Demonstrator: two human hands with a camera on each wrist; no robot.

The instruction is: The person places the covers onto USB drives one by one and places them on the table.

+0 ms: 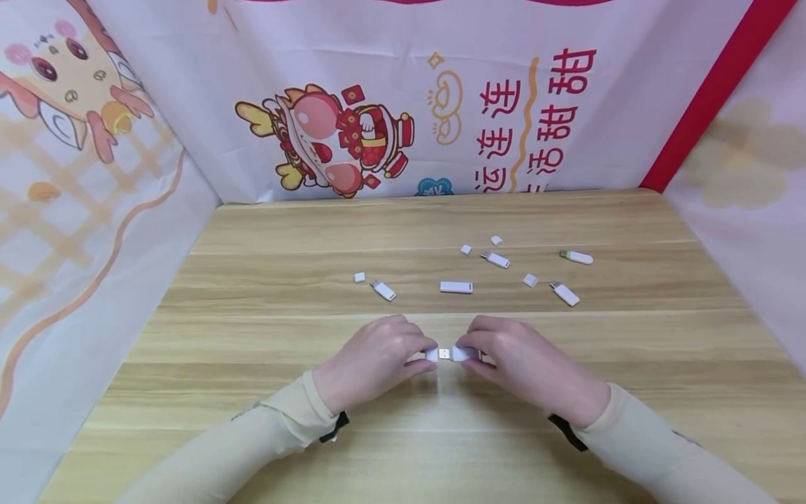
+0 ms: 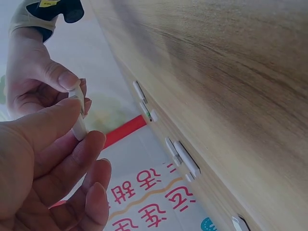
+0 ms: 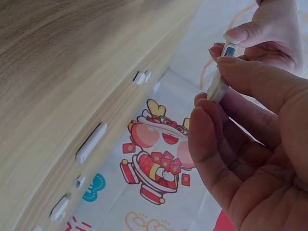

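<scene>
Between the thumb and fingertips of my left hand (image 1: pixel 371 360) is a small white cap (image 1: pixel 431 355). My right hand (image 1: pixel 519 360) pinches the body of a white USB stick (image 1: pixel 464 353), its bare metal plug (image 1: pixel 444 353) pointing left at the cap. Plug and cap line up end to end, low over the front middle of the table. In the right wrist view the plug (image 3: pixel 230 50) shows between the two hands, with the stick's body (image 3: pixel 217 90) partly hidden by fingers. The left wrist view shows the white piece (image 2: pixel 80 129) at my left fingertips.
Beyond the hands on the wooden table (image 1: pixel 283 231) lie a capped USB stick (image 1: pixel 456 287), several uncapped ones, including a left one (image 1: pixel 383 290) and a green-banded one (image 1: pixel 577 257), and loose caps, one at left (image 1: pixel 359 277). Printed cloth (image 1: pixel 378 42) walls the back and sides.
</scene>
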